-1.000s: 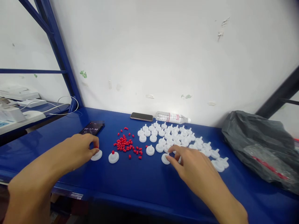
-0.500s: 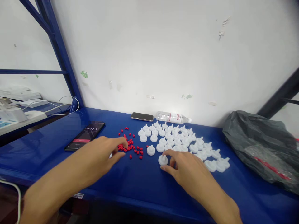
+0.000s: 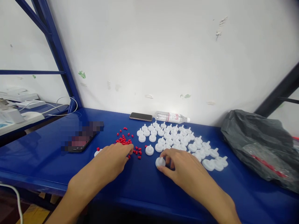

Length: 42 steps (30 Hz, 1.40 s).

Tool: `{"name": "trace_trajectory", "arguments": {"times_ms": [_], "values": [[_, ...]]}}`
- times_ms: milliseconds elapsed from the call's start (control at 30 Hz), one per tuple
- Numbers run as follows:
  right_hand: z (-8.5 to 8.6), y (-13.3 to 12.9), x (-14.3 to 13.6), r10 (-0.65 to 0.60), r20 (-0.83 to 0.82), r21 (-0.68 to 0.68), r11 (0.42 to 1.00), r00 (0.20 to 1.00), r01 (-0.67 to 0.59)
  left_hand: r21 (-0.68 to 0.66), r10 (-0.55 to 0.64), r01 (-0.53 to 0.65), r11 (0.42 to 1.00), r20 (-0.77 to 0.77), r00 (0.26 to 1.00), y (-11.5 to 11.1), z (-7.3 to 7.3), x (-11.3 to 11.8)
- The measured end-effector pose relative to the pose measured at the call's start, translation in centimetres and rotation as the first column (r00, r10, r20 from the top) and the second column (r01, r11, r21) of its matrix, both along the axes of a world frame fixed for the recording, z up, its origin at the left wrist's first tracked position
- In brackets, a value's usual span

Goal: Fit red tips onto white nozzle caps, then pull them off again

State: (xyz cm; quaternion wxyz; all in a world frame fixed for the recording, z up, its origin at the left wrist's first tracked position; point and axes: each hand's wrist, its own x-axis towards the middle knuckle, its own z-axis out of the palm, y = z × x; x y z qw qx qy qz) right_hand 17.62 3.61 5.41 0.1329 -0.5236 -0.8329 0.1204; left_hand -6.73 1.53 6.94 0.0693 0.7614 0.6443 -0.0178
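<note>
My right hand (image 3: 183, 163) has its thumb and fingers closed on the side of a white nozzle cap (image 3: 160, 162), a round base with a thin spout pointing up. Over the scattered small red caps (image 3: 123, 141) is my left hand (image 3: 114, 158), thumb and index finger curled together; whatever lies between their tips is hidden. One white nozzle cap with a red tip (image 3: 98, 149) peeks out behind the left hand. A lone white nozzle cap (image 3: 149, 150) stands between my hands.
Several white nozzle caps (image 3: 173, 137) cover the table's centre right. Behind them lie a plastic bottle (image 3: 171, 117) and a phone (image 3: 140, 116) by the wall. Another phone (image 3: 81, 141), partly blurred, rests at left. A dark plastic bag (image 3: 252, 140) sits at right.
My left hand has moved right and slightly down over the red caps, its fingers drawing together. The red-tipped nozzle cap has come into view behind it. My right hand stays on its nozzle cap.
</note>
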Motion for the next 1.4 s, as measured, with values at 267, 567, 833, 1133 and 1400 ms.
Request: {"name": "trace_trajectory", "arguments": {"times_ms": [267, 567, 833, 1133, 1400], "values": [[-0.1, 0.1, -0.1, 0.005, -0.131, -0.009, 1.0, 0.991, -0.006, 0.067, -0.038, 0.036, 0.997, 0.031, 0.999, 0.1, -0.1, 0.4], [-0.1, 0.0, -0.4, 0.076, -0.177, 0.097, 0.994, 0.981, -0.059, 0.229, -0.194, 0.141, 0.963, 0.226, 0.955, 0.0, 1.0, 1.3], [0.2, -0.7, -0.7, 0.12, -0.165, 0.096, 0.99, 0.979, -0.105, 0.336, -0.354, 0.246, 0.909, 0.313, 0.881, 0.5, 0.3, 1.7], [0.3, -0.6, -0.9, 0.151, -0.135, 0.127, 0.983, 0.979, -0.134, 0.338, -0.386, 0.27, 0.902, 0.348, 0.854, 0.4, 0.1, 2.2], [0.2, -0.4, -0.9, 0.162, -0.235, 0.189, 0.975, 0.958, -0.118, 0.394, -0.394, 0.274, 0.877, 0.264, 0.88, 0.6, 0.0, 2.1]]}}
